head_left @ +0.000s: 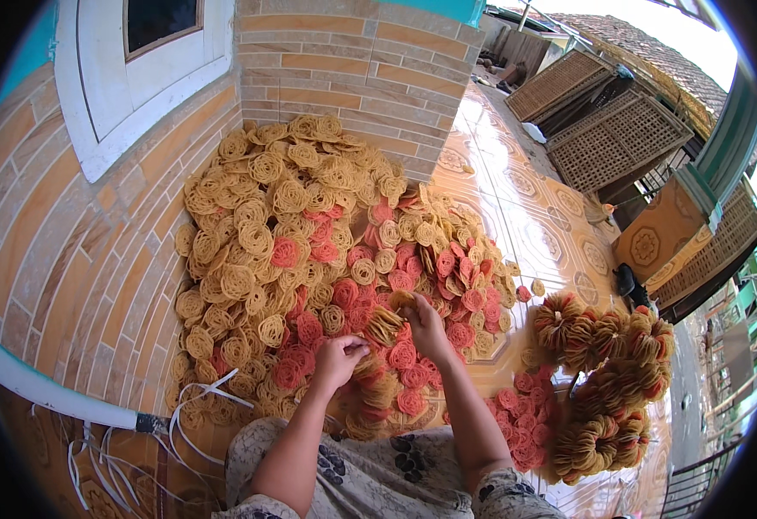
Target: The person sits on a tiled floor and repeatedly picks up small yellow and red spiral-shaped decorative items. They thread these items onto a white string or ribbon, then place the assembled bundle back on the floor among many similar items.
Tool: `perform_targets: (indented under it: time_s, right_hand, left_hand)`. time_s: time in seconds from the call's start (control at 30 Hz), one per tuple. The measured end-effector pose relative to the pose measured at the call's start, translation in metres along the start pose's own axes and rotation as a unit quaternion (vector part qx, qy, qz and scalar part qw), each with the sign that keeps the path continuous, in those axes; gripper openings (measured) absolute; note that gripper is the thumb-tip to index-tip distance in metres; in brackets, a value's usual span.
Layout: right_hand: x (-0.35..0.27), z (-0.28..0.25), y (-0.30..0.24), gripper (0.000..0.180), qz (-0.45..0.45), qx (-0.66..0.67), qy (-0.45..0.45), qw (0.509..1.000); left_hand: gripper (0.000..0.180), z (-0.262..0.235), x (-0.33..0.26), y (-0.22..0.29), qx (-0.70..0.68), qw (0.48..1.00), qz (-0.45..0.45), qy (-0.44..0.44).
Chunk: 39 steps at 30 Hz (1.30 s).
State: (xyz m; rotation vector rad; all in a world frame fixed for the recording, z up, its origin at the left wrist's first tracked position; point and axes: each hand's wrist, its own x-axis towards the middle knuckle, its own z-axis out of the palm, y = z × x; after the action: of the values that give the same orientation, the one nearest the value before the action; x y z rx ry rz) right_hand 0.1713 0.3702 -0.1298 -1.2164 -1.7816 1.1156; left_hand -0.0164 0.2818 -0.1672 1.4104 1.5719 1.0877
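The person sat over a large heap of round, lacy noodle-like crackers (309, 259), yellow and pink, piled against the brick wall (93, 285) on the tiled floor (517, 199). The right hand (421, 329), just below the centre of the view, had its fingers closed around a short stack of yellow crackers (384, 324) held on edge, with one more disc at the fingertips. The left hand (339, 356), at about seven o'clock from the right one and just beside it, had its fingers curled together, pinching at something small over the pile; what exactly was pinched could not be made out.

Out at four o'clock lay a cluster of finished bundles (607, 381), crackers stacked in rows and tied into rings, and between them and the lap a small patch of loose pink crackers (521, 424). At seven o'clock white plastic strips (197, 406) trailed over the floor.

Judging by this, bundling was well begun but far from done: several rings were made, while most of the heap remained loose
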Motion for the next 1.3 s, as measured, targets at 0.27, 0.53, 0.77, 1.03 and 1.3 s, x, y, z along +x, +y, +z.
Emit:
perform_targets:
  time_s: [0.27,0.53,0.77,1.03,1.3]
  right_hand:
    - [-0.027,-0.007,-0.034,0.041,-0.046,0.094,0.007,0.995]
    - [-0.045,-0.012,-0.054,0.038,-0.014,0.265,0.118,0.957]
    - [-0.068,-0.011,-0.075,0.055,-0.061,0.170,0.120,0.976]
    - [-0.075,-0.011,-0.088,0.056,-0.081,0.170,0.151,0.970]
    - [-0.092,-0.022,-0.120,0.051,-0.152,0.155,0.184,0.959]
  left_hand:
    - [0.018,0.008,0.001,-0.007,-0.039,0.999,0.008,-0.009]
    - [0.016,0.018,-0.005,0.008,-0.055,0.994,0.088,0.021]
    - [0.035,0.029,-0.012,0.013,-0.148,0.988,0.032,-0.042]
    - [0.052,0.004,-0.004,0.040,-0.142,0.980,0.140,0.026]
    - [0.032,0.020,-0.021,0.062,0.032,0.971,0.213,-0.103]
